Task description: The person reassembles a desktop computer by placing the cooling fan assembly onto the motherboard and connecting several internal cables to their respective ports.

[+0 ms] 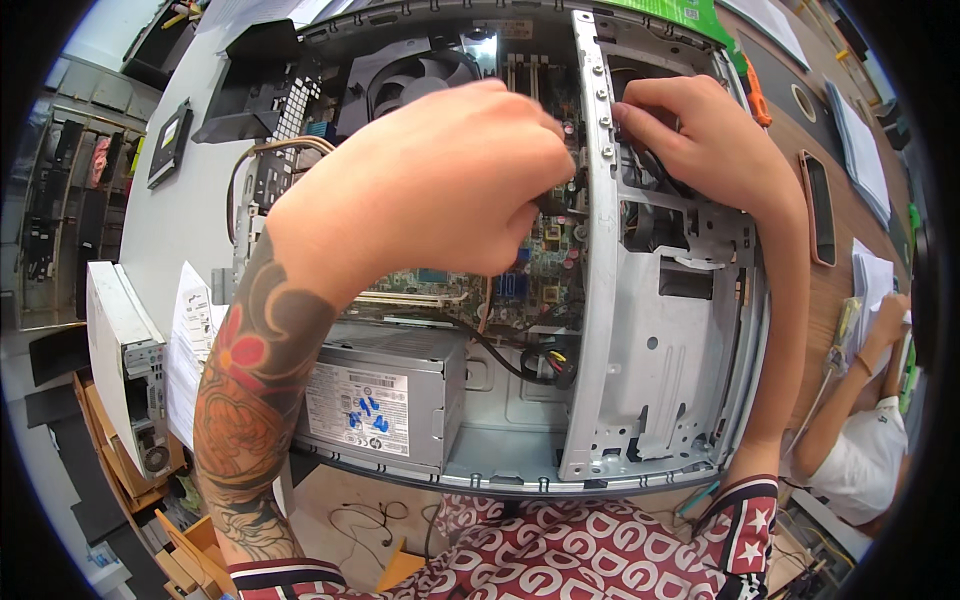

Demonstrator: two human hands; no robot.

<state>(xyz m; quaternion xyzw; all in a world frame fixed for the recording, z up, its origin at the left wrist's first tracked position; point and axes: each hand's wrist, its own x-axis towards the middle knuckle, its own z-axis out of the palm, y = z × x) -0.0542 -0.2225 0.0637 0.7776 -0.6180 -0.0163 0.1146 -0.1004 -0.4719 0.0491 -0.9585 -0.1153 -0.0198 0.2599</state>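
Left hand (440, 185) curled over the middle of an opened desktop computer case (520, 465), fingers bunched and pinching a dark cable connector (553, 205) just above the green motherboard (520, 270); the pinch itself mostly hidden under the knuckles. Right hand (705, 140) reaching in from the far side of the hinged grey metal drive cage (650, 330), fingertips pressed together on black cabling (650, 170) at the cage's upper opening; whether actually gripping or only pushing cannot be told. Between the two hands, the cage's perforated upright rail (603, 250), blocking a straight line from one to the other. Below the left wrist, black wires (500, 352) looping down toward a bundled plug (560, 362) near the case floor. Inside the case: a grey power supply box (385, 390) with a white label in the lower left corner, a round black cooling fan (410, 80) behind the left hand, memory slots (525, 75) just beside it, largely covered by the hand. Outside the case, on the pale table (185, 215): a black flat drive (168, 140) at far left, loose printed sheets (190, 340) at the table edge, another white computer tower (120, 350) standing lower down. At right, a wooden desk (850, 250) with a dark phone-shaped object (820, 205), papers (860, 145), and another person's arm (850, 380) resting there.
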